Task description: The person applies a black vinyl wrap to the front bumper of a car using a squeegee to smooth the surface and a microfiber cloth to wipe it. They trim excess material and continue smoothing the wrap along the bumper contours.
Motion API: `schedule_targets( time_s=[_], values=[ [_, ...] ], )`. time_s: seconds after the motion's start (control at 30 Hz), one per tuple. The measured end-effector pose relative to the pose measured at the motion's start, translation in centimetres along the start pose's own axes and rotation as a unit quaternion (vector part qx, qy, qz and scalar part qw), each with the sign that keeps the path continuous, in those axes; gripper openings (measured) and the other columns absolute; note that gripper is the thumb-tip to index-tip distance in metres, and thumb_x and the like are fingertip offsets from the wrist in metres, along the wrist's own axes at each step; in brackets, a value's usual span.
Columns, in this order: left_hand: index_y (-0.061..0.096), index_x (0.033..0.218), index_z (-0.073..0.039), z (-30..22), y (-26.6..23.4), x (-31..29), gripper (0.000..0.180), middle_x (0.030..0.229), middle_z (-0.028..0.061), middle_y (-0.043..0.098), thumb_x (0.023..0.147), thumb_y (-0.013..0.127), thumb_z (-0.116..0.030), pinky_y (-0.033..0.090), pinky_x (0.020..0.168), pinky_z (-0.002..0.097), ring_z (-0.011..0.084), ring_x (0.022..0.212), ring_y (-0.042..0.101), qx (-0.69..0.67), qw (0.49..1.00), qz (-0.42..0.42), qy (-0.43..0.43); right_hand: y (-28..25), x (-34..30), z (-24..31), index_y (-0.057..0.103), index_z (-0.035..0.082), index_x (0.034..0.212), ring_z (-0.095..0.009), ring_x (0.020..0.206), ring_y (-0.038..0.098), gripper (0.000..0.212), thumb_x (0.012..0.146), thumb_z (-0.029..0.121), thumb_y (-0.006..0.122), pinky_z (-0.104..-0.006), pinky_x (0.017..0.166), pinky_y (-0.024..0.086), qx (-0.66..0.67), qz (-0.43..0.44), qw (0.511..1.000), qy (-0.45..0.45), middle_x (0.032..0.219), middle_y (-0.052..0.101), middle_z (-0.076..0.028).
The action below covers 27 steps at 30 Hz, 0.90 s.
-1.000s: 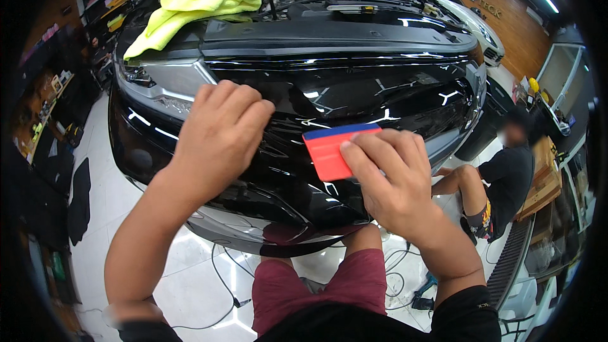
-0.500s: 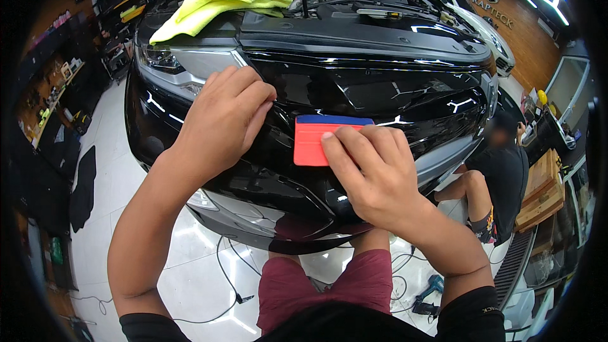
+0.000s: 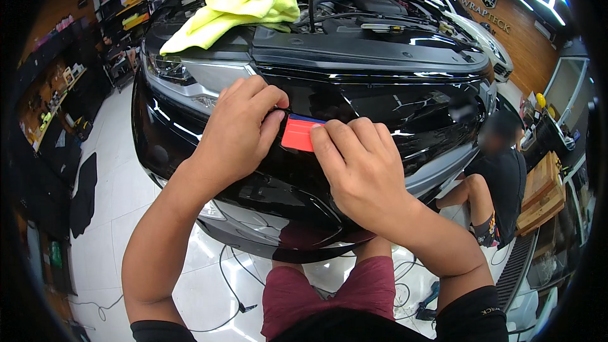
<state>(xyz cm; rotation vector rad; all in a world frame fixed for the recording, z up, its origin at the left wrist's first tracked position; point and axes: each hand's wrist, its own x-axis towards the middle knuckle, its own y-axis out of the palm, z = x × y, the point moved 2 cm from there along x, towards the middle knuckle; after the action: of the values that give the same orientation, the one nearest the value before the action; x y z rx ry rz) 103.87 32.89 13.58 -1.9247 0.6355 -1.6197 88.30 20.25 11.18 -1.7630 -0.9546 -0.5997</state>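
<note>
The glossy black front of a car, bonnet raised and engine bay open, fills most of the head view, its curved bumper panel mirroring the ceiling lights. Beneath it runs a pale, shiny tiled floor with thin black cables trailing across it, and dark shelving stands along the left wall. To the right a second person in a black shirt sits low beside the car's corner, apart from the work at the front. A crumpled yellow-green microfibre cloth lies on the upper edge of the car near the headlight, well clear of both hands. The left hand is pressed against the bumper with its fingers curled and tips gathered at the panel surface, just beside the tool; whether it pinches anything there cannot be told. The right hand grips a small flat red plastic squeegee with a blue top edge, fingers spread over its back and holding it flat against the black panel. Compared with half a second and a second ago, the squeegee has travelled leftward across the bumper until it now touches the left fingertips, and the two hands have closed together, so this stroke appears to have reached the spot the left hand is holding down.
</note>
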Motion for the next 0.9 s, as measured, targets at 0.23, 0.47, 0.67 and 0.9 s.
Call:
schedule_targets(
  time_s=[0.23,0.47,0.67,0.9],
  values=[
    [0.062,0.098,0.000,-0.4,0.4,0.3,0.014,0.093,0.0126,0.058,0.086,0.069,-0.002,0.048,0.080,0.0373,0.0295,0.089,0.060,0.001,1.000,0.016,-0.012,-0.6,-1.9,-1.3,0.065,-0.001,0.101,-0.024,0.087,0.056,0.029,0.079,0.017,0.061,-0.0363,0.075,0.043,0.044,-0.024,0.998,0.031,0.097,0.063,-0.010],
    [0.063,0.102,0.004,-1.7,-1.0,0.4,0.015,0.094,0.0126,0.059,0.088,0.066,0.000,0.048,0.082,0.0328,0.0249,0.088,0.061,0.007,0.996,0.061,-0.057,-4.8,-10.3,-8.4,0.067,0.003,0.103,-0.030,0.099,0.062,0.031,0.073,0.007,0.066,-0.0446,0.089,0.049,0.005,-0.098,0.987,0.129,0.105,0.066,-0.010],
    [0.058,0.092,0.004,-1.8,1.3,1.4,0.013,0.087,0.0101,0.054,0.087,0.068,-0.004,0.044,0.076,0.0309,0.0222,0.081,0.055,0.031,0.994,0.052,-0.092,-3.2,-13.6,-14.2,0.066,0.005,0.104,-0.026,0.099,0.061,0.029,0.077,0.012,0.065,-0.0404,0.087,0.050,0.024,-0.079,0.995,0.052,0.105,0.066,-0.007],
    [0.053,0.091,0.001,-1.7,1.0,1.2,0.018,0.087,0.0055,0.048,0.089,0.069,-0.006,0.040,0.077,0.0291,0.0175,0.082,0.047,0.054,0.990,0.053,-0.123,-1.9,-12.8,-16.9,0.067,0.005,0.100,-0.025,0.096,0.062,0.026,0.077,0.016,0.065,-0.0400,0.088,0.050,0.028,-0.164,0.986,0.026,0.100,0.067,-0.007]
  ],
)
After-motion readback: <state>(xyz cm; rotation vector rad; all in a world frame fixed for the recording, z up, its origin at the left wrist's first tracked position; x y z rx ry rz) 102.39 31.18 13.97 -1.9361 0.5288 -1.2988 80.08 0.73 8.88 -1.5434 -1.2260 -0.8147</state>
